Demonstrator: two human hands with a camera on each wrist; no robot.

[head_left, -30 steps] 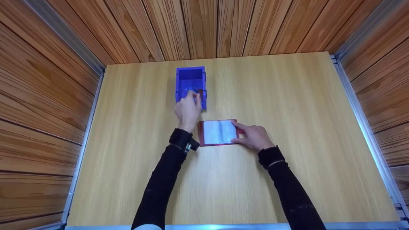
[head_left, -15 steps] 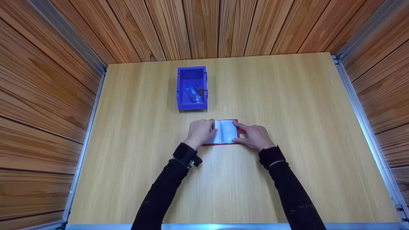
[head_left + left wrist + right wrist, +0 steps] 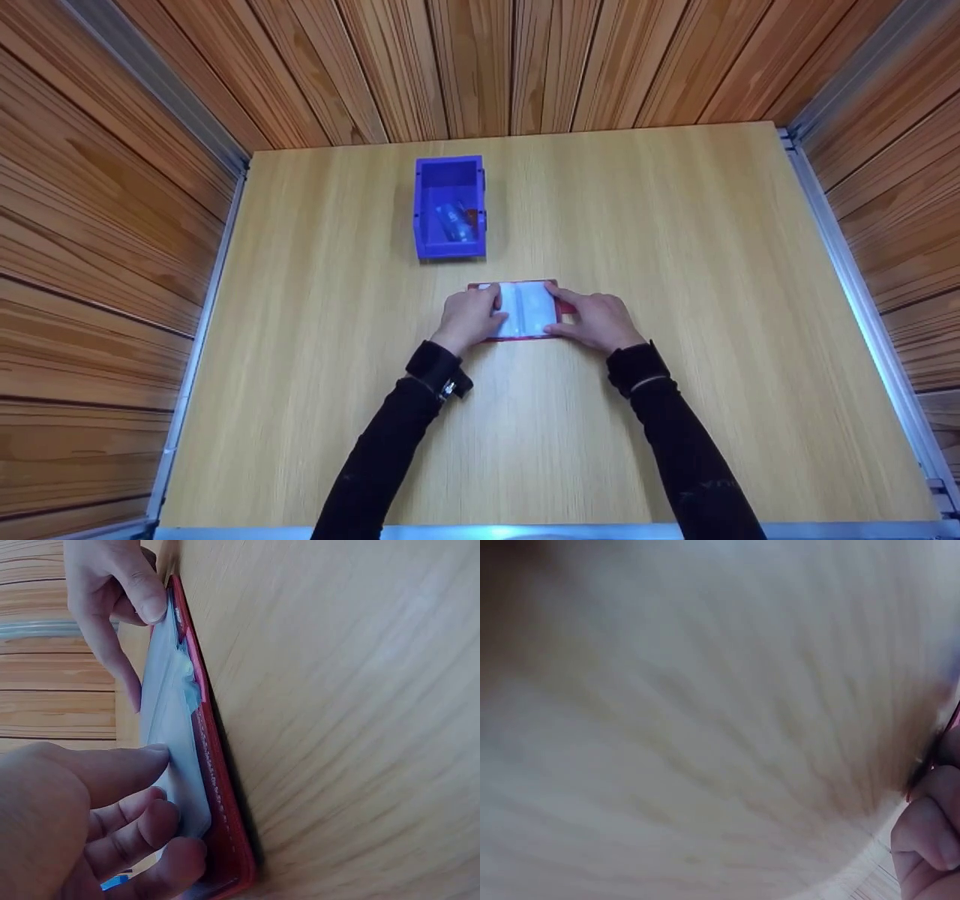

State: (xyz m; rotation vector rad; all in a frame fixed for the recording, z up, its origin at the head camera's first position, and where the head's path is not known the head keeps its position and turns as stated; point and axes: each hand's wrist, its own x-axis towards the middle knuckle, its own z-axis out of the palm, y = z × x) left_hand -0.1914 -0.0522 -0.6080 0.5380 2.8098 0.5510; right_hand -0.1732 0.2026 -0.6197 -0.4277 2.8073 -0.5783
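Observation:
A red card holder lies spread flat on the table in the head view, its clear plastic sleeves facing up. My left hand is at its left end. In the left wrist view the left thumb touches the sleeves, and the bent fingers lie at their outer end over the red cover. My right hand grips the right end, thumb and forefinger spread along that edge. Curled right fingers show at the border of the right wrist view, mostly cut off.
A blue bin stands behind the card holder, slightly left. It contains a clear bluish plastic item and a small brownish-red piece. Wood-plank walls with metal rails border the table.
My left hand has come back from the bin to the left end of the card holder, then shifted slightly there. The plastic item stays in the bin. My right hand keeps its place.

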